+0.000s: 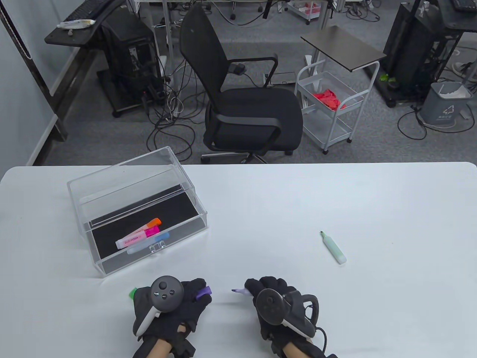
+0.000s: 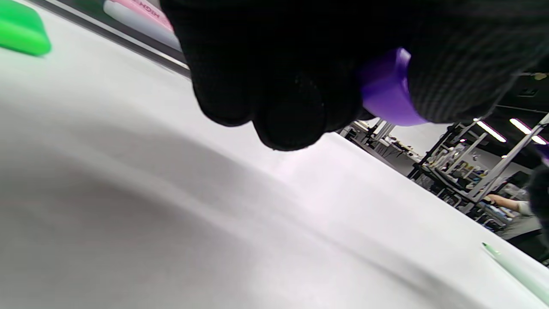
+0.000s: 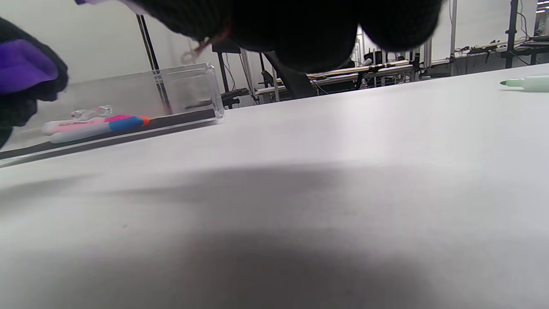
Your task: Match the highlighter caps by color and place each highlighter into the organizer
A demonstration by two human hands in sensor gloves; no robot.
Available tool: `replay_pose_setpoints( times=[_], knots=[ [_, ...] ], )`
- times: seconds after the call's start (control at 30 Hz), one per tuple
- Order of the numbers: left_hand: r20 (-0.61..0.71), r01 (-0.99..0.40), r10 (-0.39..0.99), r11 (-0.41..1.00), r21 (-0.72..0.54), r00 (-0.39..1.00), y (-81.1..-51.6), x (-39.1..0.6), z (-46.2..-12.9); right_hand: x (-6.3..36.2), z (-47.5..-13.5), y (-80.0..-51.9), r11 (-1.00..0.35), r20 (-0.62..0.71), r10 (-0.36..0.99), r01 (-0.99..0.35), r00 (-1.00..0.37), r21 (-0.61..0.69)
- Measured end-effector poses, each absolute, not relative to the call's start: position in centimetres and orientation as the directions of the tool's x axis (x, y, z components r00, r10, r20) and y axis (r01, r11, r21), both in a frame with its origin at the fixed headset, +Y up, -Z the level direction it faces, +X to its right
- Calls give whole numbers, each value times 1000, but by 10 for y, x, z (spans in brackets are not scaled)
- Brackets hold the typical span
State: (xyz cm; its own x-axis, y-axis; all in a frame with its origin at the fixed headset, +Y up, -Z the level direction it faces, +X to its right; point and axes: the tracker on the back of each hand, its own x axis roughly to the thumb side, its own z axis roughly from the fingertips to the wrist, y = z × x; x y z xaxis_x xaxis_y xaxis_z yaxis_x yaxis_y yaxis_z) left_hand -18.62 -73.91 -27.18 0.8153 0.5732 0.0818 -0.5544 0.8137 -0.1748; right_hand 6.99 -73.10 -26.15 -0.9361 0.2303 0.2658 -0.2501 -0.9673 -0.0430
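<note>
My left hand pinches a purple cap near the table's front edge. My right hand grips an uncapped purple highlighter, its tip pointing left toward the cap with a short gap between them. A green cap lies just left of my left hand. An uncapped green highlighter lies on the table at the right. The clear organizer at the left holds three capped highlighters: orange, pink and blue.
The organizer's drawer is pulled out toward me, with a clear handle at its front. Beyond the table's far edge stand a black office chair and a white cart.
</note>
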Motion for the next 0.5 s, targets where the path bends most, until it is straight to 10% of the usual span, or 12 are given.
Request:
replay_pose_setpoints(
  times=[0.5],
  knots=[
    [175,-601,639,766,-227,749,-743,-168,-268,59,-255,-730,-976,311,182,-210,-933,-57]
  ],
)
